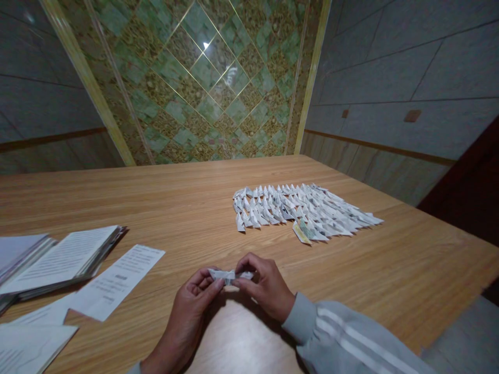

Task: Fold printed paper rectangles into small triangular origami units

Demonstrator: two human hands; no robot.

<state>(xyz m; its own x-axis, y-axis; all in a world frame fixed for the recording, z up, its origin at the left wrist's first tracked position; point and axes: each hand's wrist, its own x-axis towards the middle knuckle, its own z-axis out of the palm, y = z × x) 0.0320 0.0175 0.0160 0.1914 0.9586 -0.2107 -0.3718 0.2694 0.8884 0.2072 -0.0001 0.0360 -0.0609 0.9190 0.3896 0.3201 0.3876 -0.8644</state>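
Note:
Just above the near part of the wooden table, a small folded paper boat point(229, 276) of printed white paper is held level between both hands. My left hand point(197, 298) pinches its left end between thumb and fingers. On the other end, my right hand point(265, 286) is closed with thumb and index finger, covering part of the paper. Beyond the hands, many similar folded paper boats point(268, 205) stand packed in rows, one at the front showing yellow and green print point(302, 232).
The wooden table point(187, 208) bears an open stack of printed pages point(66, 257) at left. Loose printed strips point(119, 280) and another paper pile point(35, 345) lie nearer. The table's right edge slopes down toward the floor point(463, 337). A tiled wall point(210, 83) stands behind.

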